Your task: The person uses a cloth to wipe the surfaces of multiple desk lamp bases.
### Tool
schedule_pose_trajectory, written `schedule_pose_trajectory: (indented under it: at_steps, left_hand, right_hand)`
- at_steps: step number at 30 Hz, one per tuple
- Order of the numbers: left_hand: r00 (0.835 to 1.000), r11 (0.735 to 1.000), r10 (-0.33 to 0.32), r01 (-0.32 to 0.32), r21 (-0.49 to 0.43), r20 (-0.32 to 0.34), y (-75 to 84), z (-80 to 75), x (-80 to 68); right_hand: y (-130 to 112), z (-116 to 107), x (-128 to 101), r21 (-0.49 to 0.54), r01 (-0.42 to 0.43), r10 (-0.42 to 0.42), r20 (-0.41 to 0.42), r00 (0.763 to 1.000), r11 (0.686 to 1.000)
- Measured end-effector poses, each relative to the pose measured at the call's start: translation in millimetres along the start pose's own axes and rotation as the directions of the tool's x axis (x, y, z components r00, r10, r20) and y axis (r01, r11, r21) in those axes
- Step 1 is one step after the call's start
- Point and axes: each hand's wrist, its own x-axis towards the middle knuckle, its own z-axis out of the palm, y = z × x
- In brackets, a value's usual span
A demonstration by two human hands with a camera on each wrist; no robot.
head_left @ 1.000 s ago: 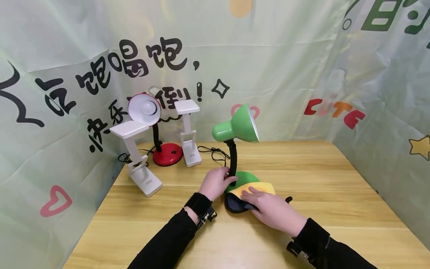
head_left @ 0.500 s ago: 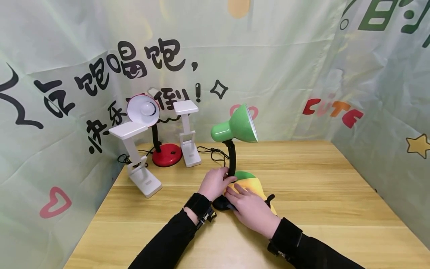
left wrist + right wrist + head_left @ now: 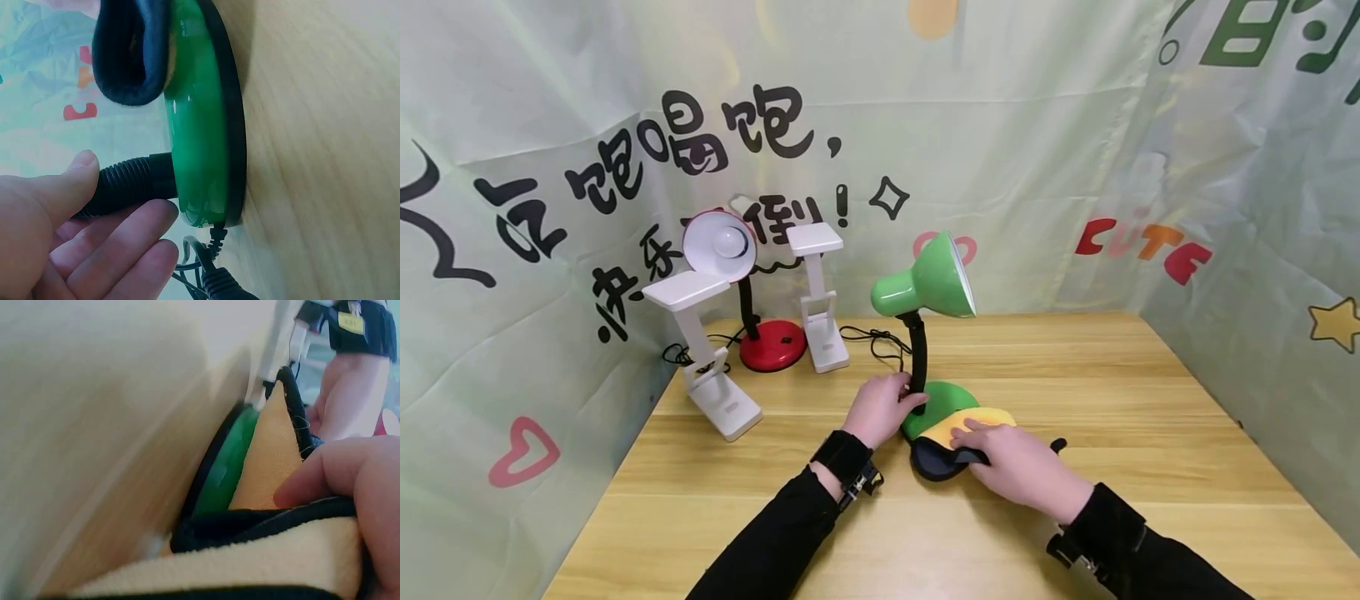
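A green desk lamp [image 3: 934, 279] stands upright on the table, its round green base [image 3: 950, 397] near the middle. My left hand [image 3: 880, 410] holds the lamp's black ribbed neck [image 3: 122, 182] just above the base, thumb on one side and fingers on the other. My right hand [image 3: 1026, 467] grips a folded cloth [image 3: 972, 422], yellow on one face with a dark edge and dark underside. The cloth lies against the front right part of the base. In the right wrist view, the yellow cloth [image 3: 269, 456] covers part of the green base beside my fingers.
Behind on the left stand a red lamp [image 3: 772, 346] with its shade facing forward and two white folding lamps, one nearer [image 3: 725, 404] and one farther [image 3: 827, 342]. Black cords [image 3: 880, 337] lie behind the green lamp. Printed fabric [image 3: 1022, 167] walls the table's back and sides.
My right hand slid the cloth left across the base toward the lamp's neck, then back to the right, uncovering more green. My left hand has stayed at the neck.
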Motion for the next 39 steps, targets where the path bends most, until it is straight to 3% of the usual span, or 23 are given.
schedule_pose_trajectory:
  at_steps: [6, 16, 26, 33, 39]
  left_hand:
    - [1.000, 1.000, 0.004, -0.004, -0.008, -0.004, -0.9, -0.1, -0.3]
    - [1.000, 1.000, -0.001, 0.001, 0.020, -0.007, 0.1, -0.2, 0.6]
    - [1.000, 1.000, 0.003, -0.003, -0.013, 0.004, -1.8, -0.3, 0.4]
    - [1.000, 0.999, 0.011, -0.011, -0.030, -0.001, -3.6, 0.0, 0.9]
    - [1.000, 1.000, 0.006, -0.006, -0.021, 0.000, -2.0, 0.8, 1.1]
  right_hand:
    - [18, -4, 4, 0.004, -0.112, 0.112, 0.020, 0.993, 0.994]
    - [35, 10, 45, -0.047, -0.120, 0.115, -0.087, 0.989, 0.992]
    - [51, 18, 89, 0.020, -0.159, 0.160, -0.071, 0.984, 0.987]
    - [52, 23, 102, 0.071, -0.128, 0.135, -0.098, 0.986, 0.989]
    - [52, 19, 95, 0.080, -0.064, 0.069, -0.062, 0.996, 0.995]
